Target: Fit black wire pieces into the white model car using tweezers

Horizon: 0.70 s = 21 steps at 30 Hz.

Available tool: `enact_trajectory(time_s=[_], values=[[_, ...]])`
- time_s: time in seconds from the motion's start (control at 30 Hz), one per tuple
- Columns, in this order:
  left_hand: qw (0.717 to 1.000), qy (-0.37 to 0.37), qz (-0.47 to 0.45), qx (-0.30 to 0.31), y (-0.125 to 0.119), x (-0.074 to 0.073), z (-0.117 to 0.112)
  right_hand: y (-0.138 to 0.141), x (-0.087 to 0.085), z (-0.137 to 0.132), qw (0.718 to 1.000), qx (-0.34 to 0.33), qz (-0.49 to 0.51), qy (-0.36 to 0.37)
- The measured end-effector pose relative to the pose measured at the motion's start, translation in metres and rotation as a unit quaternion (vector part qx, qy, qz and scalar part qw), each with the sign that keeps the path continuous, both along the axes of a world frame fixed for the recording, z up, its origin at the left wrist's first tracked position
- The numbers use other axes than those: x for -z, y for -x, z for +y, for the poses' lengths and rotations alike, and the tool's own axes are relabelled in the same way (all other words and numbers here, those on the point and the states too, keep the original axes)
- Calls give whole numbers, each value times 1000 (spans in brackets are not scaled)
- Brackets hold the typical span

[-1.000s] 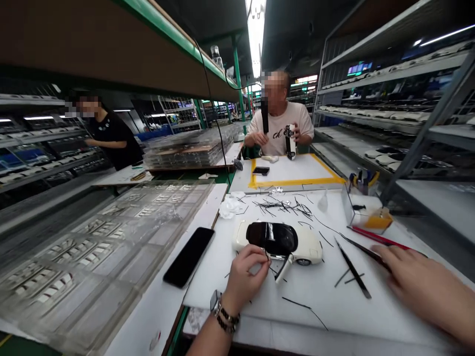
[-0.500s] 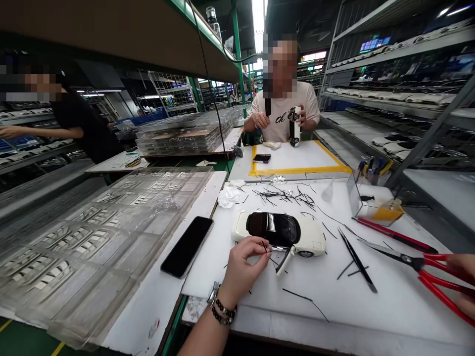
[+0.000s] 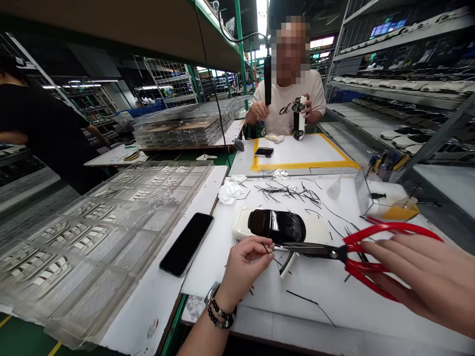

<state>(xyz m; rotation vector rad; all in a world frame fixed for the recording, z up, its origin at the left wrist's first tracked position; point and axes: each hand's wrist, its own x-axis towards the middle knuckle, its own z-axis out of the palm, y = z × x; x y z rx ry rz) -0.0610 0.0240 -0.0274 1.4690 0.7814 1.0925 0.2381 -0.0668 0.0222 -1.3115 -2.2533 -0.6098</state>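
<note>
My left hand (image 3: 247,262) is closed in a pinch on a thin black strip (image 3: 264,245), beside the near side of a cream model car (image 3: 317,230). The car has a dark glossy roof, and its near door (image 3: 289,265) stands swung out. My right hand (image 3: 423,272) grips a pair of red-handled scissors (image 3: 336,253). Their blades point left and reach the left fingertips at the strip, passing in front of the car's side. Whether the blades touch the strip I cannot tell. The tweezers are mostly hidden behind the scissor handles.
Black strip offcuts (image 3: 289,193) lie beyond the car. A phone (image 3: 187,243) and a compartmented tray (image 3: 122,277) of pale parts are at left. A clear tool box (image 3: 365,198) stands at right. Across the table a person holds another model car (image 3: 299,118); another person stands far left.
My right hand has brought the scissors in from the right edge to my left fingertips. My left hand stays beside the car. The person at far left has shifted left.
</note>
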Motion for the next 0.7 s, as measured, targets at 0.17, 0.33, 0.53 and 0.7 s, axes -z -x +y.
enact_trajectory(time_s=[0.17,0.33,0.53,0.7], values=[[999,29,-19,1,1,0,1,23,-10,30,984,-93,-151,-18],[1000,26,-12,0,1,0,1,26,-6,35,984,-103,-143,-18],[1000,23,-5,-1,1,1,0,25,0,32,990,-87,-108,5],[1000,25,-5,2,1,1,0,26,0,31,991,-93,-93,1]])
